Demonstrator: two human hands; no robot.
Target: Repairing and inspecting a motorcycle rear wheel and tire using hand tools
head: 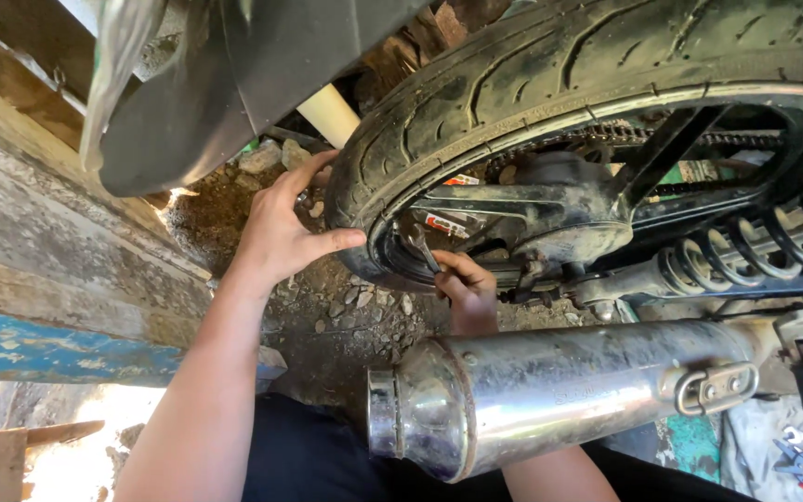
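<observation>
We crouch beside a motorcycle's rear tyre (532, 84), our left hand (281, 232) spread flat against its tread, fingers open and clasping nothing. Our right hand (467, 288) reaches behind the chrome exhaust pipe (550, 390), its grip closed around a slim metal tool (420, 249) (a tyre lever or spanner, we cannot tell which) wedged at the wheel rim (392, 270). A coil spring (755, 246) and drive chain (643, 135) sit to the right; stony ground (346, 316) lies below.

Two small red-white stickers (445, 224) on swingarm (513, 209) inside wheel.
</observation>
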